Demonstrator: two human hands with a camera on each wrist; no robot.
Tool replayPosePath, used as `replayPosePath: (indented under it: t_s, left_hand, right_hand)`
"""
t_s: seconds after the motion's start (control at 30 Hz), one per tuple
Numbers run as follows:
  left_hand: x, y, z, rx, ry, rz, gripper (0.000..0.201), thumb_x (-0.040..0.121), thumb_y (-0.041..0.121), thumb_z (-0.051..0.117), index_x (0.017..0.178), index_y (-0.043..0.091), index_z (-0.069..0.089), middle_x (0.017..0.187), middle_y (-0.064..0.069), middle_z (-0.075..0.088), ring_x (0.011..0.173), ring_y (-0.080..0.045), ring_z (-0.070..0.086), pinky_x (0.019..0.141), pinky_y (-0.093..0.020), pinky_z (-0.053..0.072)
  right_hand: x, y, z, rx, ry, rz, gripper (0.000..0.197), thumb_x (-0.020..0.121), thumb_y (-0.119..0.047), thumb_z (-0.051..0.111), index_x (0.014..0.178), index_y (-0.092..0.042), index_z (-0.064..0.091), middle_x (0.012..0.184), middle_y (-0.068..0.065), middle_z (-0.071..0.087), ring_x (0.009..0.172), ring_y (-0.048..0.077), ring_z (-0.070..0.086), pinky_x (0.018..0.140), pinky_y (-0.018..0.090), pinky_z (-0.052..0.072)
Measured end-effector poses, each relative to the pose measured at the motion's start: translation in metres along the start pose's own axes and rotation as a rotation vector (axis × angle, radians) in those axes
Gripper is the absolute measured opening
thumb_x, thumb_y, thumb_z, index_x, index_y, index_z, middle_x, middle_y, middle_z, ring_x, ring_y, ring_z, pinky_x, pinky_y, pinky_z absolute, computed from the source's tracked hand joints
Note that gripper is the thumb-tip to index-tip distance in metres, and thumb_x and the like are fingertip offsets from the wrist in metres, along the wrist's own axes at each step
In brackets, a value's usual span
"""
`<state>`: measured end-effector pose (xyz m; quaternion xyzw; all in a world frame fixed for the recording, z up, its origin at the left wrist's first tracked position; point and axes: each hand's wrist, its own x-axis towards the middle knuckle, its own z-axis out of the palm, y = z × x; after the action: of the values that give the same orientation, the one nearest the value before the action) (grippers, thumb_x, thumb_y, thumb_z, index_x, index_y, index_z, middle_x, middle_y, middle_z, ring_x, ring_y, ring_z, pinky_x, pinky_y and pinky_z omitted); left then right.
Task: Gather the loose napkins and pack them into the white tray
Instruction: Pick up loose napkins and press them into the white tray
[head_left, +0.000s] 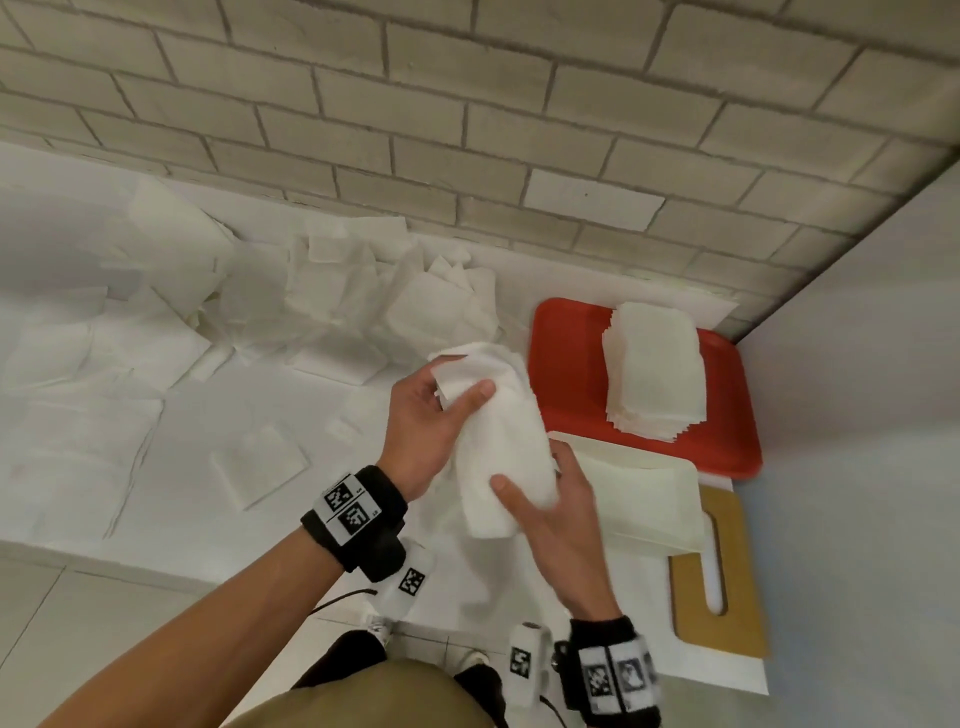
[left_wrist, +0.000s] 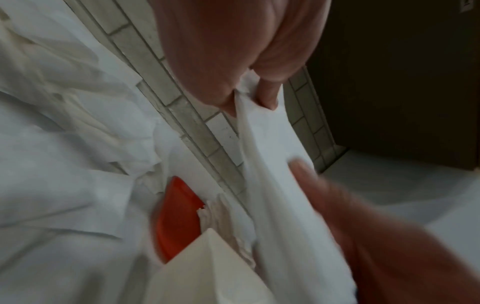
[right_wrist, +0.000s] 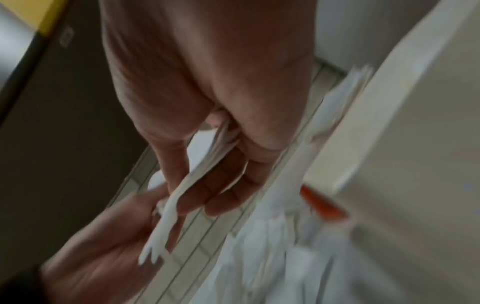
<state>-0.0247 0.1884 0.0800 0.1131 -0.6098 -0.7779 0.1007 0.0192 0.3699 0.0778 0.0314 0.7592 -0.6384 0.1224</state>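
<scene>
A bundle of white napkins (head_left: 498, 447) hangs above the table, held by both hands. My left hand (head_left: 457, 400) grips its upper end, thumb on the front; in the left wrist view its fingers (left_wrist: 267, 96) pinch the napkin bundle (left_wrist: 272, 185). My right hand (head_left: 540, 493) grips the lower part, thumb across the front. The right wrist view shows the bundle (right_wrist: 200, 174) edge-on between its fingers. The white tray (head_left: 670, 525) sits just right of my hands, with nothing visible inside it. Loose napkins (head_left: 332, 312) lie scattered across the white table to the left.
A red tray (head_left: 566, 374) behind the white tray carries a neat stack of napkins (head_left: 654, 374). A wooden cutting board (head_left: 737, 587) lies under the white tray's right side. A brick wall (head_left: 467, 130) closes the back, and a plain wall the right.
</scene>
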Motion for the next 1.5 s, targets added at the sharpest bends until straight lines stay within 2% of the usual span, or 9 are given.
replayPosePath:
  t_s: [0.23,0.43,0.57,0.73,0.83,0.97,1.23,1.4,1.5]
  left_hand:
    - [-0.013,-0.035,0.065,0.228,-0.095,0.076,0.069,0.091,0.011,0.084,0.146,0.042,0.057,0.096,-0.006,0.077,0.087,-0.015,0.073,0.082,-0.024,0.058]
    - [-0.026,-0.099,0.101,0.897,-0.230,0.141,0.075,0.091,0.019,0.076,0.153,0.042,0.042,0.082,0.006,0.063,0.086,-0.017,0.060,0.085,-0.041,0.057]
    - [-0.024,-0.112,0.093,1.038,-0.201,0.201,0.054,0.091,0.022,0.076,0.142,0.027,0.055,0.091,0.010,0.052,0.094,-0.019,0.050,0.085,-0.042,0.053]
    - [0.008,-0.106,0.012,1.119,-0.040,0.145,0.023,0.097,0.015,0.070,0.119,0.014,0.067,0.102,-0.001,0.059,0.103,-0.026,0.057,0.089,-0.046,0.054]
    - [0.027,-0.106,-0.058,1.285,0.061,-0.058,0.044,0.096,0.023,0.073,0.136,0.010,0.059,0.128,-0.014,0.059,0.123,-0.040,0.053,0.098,-0.053,0.052]
    - [0.036,-0.108,-0.103,1.425,-0.025,-0.349,0.088,0.089,0.054,0.079,0.155,0.013,0.037,0.152,-0.015,0.045,0.139,-0.038,0.041,0.108,-0.055,0.043]
    - [0.044,-0.106,-0.137,1.336,-0.142,-0.372,0.064,0.083,0.045,0.088,0.133,0.015,0.061,0.133,-0.009,0.051,0.125,-0.033,0.048,0.099,-0.046,0.046]
    - [0.047,-0.097,-0.173,1.159,-0.176,-0.322,0.033,0.083,0.021,0.088,0.097,0.018,0.058,0.107,-0.004,0.058,0.101,-0.028,0.059,0.078,-0.031,0.042]
    - [0.053,-0.089,-0.182,1.041,-0.220,-0.333,0.051,0.081,0.017,0.091,0.111,0.019,0.050,0.101,-0.004,0.064,0.091,-0.024,0.062,0.076,-0.032,0.048]
  right_hand:
    - [0.003,0.022,-0.151,0.202,0.309,0.036,0.043,0.092,-0.003,0.083,0.121,-0.029,0.064,0.105,0.001,0.084,0.100,0.018,0.080,0.078,0.029,0.063]
    - [0.034,0.080,-0.188,-0.648,0.432,-0.001,0.043,0.093,-0.020,0.083,0.117,-0.035,0.050,0.096,0.004,0.075,0.083,0.025,0.074,0.067,0.032,0.057]
    - [0.037,0.084,-0.163,-1.202,0.364,0.011,0.052,0.095,-0.037,0.079,0.135,-0.022,0.049,0.079,0.002,0.070,0.067,0.024,0.065,0.053,0.029,0.045]
    - [0.034,0.069,-0.148,-1.193,0.445,0.035,0.060,0.090,-0.040,0.086,0.134,-0.019,0.052,0.090,0.009,0.073,0.084,0.031,0.070,0.058,0.033,0.053]
    - [0.029,0.037,-0.117,-0.959,0.507,-0.187,0.038,0.095,-0.029,0.080,0.125,-0.018,0.059,0.107,0.007,0.073,0.099,0.033,0.064,0.066,0.037,0.052]
    - [0.057,0.003,-0.024,-0.692,0.237,-0.256,0.026,0.101,-0.028,0.072,0.122,-0.024,0.058,0.115,-0.003,0.069,0.103,0.020,0.065,0.079,0.035,0.053]
    - [0.154,0.065,0.107,-1.038,0.041,0.154,0.060,0.104,-0.029,0.065,0.153,-0.009,0.038,0.150,0.017,0.050,0.137,0.039,0.049,0.104,0.053,0.050]
    - [0.156,0.100,0.106,-0.830,0.060,0.046,0.011,0.103,-0.027,0.068,0.110,-0.022,0.061,0.108,0.002,0.074,0.110,0.029,0.068,0.090,0.045,0.056]
    - [0.148,0.103,0.103,-0.607,0.111,0.007,0.015,0.098,-0.022,0.079,0.097,-0.022,0.064,0.090,-0.006,0.073,0.090,0.020,0.072,0.082,0.038,0.059]
